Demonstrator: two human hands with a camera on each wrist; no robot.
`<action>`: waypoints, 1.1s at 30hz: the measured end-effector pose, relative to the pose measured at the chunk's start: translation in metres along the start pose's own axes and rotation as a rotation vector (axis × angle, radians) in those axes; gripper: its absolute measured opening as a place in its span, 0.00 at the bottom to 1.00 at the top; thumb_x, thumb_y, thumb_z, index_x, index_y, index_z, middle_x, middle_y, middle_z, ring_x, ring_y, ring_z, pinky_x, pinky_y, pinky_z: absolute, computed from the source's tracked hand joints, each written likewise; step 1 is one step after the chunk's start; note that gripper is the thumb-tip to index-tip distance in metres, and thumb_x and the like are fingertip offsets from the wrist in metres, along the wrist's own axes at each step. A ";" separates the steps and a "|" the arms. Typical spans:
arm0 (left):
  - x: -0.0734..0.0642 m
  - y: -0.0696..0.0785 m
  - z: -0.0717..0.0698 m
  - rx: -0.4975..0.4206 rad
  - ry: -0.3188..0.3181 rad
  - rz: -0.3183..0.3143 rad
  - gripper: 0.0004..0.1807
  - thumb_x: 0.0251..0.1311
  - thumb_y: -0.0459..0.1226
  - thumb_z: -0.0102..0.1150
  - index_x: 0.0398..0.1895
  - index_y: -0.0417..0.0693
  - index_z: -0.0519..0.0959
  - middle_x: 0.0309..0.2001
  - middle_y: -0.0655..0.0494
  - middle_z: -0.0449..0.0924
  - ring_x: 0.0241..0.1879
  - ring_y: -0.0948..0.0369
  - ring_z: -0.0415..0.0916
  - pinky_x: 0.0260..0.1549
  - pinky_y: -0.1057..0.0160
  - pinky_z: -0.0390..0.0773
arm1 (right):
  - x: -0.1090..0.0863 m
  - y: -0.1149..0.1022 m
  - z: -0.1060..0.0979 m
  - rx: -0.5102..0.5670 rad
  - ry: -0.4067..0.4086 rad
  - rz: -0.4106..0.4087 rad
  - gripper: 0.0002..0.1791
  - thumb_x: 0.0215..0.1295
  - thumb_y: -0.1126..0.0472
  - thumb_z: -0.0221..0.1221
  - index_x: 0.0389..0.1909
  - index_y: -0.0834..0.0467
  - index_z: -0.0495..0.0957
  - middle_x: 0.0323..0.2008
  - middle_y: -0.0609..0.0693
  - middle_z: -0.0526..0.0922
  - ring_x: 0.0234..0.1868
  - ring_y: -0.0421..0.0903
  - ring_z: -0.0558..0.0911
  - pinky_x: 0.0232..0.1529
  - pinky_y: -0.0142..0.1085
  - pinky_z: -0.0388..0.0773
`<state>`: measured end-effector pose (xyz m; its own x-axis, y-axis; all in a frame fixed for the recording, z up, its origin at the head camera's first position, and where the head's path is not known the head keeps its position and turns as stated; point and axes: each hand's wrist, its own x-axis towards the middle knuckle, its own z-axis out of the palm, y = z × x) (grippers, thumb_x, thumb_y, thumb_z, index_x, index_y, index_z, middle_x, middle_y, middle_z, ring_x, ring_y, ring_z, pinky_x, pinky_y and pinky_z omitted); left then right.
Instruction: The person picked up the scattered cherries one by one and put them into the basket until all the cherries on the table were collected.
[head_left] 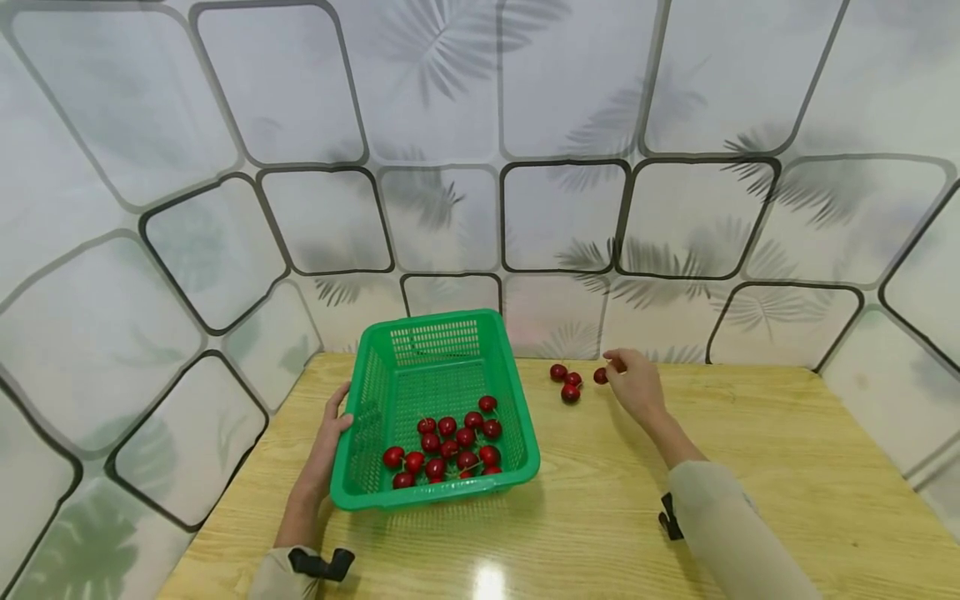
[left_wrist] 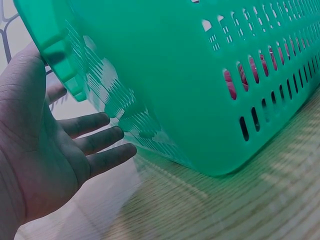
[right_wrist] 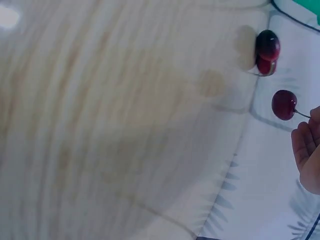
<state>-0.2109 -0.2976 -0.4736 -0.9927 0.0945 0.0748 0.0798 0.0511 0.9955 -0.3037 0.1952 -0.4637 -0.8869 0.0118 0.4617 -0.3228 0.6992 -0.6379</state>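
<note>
A green plastic basket (head_left: 442, 375) with slotted walls stands on the table, several red cherries (head_left: 448, 448) gathered at its near end. At its left rim, my left hand (head_left: 327, 437) holds on, thumb over the edge; in the left wrist view that hand (left_wrist: 55, 135) has its fingers spread against the outer wall. To the right of the basket, my right hand (head_left: 636, 387) pinches the stem of a dark red cherry (right_wrist: 284, 105) that hangs from the fingertips. More cherries (head_left: 571, 392) lie in a small group between this hand and the basket.
The light wood-grain table (head_left: 600, 500) runs back to a patterned backdrop (head_left: 562, 217) with leaf prints, close behind the basket and the right hand. Black straps (head_left: 322, 565) sit on both sleeves.
</note>
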 end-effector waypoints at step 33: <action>0.000 0.000 0.000 0.011 -0.001 0.003 0.33 0.78 0.43 0.31 0.81 0.54 0.38 0.74 0.45 0.43 0.54 0.62 0.69 0.46 0.65 0.75 | -0.019 -0.137 0.031 0.262 -0.036 -0.361 0.03 0.60 0.73 0.65 0.34 0.64 0.85 0.29 0.54 0.86 0.29 0.47 0.83 0.30 0.35 0.80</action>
<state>-0.2109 -0.2977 -0.4734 -0.9924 0.0957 0.0778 0.0840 0.0622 0.9945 -0.2533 0.0773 -0.4041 -0.7116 -0.2279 0.6646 -0.6823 0.4495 -0.5765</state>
